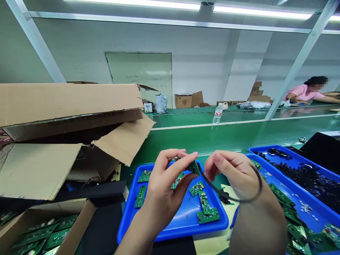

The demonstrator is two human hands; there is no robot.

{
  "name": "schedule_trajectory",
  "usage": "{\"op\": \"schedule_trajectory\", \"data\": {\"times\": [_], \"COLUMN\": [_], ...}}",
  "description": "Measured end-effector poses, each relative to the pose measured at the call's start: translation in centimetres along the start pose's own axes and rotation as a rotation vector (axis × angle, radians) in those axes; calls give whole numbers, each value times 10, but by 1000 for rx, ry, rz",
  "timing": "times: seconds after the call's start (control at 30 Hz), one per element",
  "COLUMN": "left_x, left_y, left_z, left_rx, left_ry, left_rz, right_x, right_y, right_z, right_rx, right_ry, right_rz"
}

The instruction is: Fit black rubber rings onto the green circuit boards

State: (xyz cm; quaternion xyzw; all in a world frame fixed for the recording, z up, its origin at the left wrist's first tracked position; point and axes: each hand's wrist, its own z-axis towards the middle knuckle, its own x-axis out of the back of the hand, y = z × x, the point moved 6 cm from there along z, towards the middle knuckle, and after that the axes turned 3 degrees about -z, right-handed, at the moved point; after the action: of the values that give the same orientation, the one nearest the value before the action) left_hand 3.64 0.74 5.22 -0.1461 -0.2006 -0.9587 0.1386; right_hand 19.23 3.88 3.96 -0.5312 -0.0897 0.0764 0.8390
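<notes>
My left hand (170, 180) grips a small green circuit board (193, 167) by its edges between thumb and fingers, above a blue tray (174, 236). My right hand (231, 170) is just right of the board, its thumb and fingers pressed together. Whatever they hold, if anything, is hidden. A black cord (212, 187) runs from beside the board's right edge down and loops around my right wrist. I cannot tell whether it is fixed to the board. Several loose green boards (208, 215) lie in the tray below.
Left stand a large open carton (71, 102) and a small cardboard box (86, 216) of green boards. Another blue tray (305, 202) holds boards; a tray behind it holds black parts (308, 180). A water bottle (217, 114) stands across the green bench. A person in pink (305, 92) leans over the far right.
</notes>
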Motion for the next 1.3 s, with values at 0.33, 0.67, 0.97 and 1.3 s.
{"op": "schedule_trajectory", "data": {"times": [0.33,0.67,0.97,1.3], "left_x": [6,10,3,-5], "left_y": [4,-8,-19,-21], "left_z": [3,6,4,3], "left_rx": [-129,10,275,450], "left_ry": [60,-39,-71,-81], "left_rz": [168,-110,-477,-690], "right_x": [-19,-32,-34,-22], "right_y": [-4,6,4,-8], "right_z": [-4,-2,-1,-9], "right_rx": [-103,-197,-162,-34], "right_ry": [-197,-335,-373,-36], "right_rz": [-5,162,93,-133]}}
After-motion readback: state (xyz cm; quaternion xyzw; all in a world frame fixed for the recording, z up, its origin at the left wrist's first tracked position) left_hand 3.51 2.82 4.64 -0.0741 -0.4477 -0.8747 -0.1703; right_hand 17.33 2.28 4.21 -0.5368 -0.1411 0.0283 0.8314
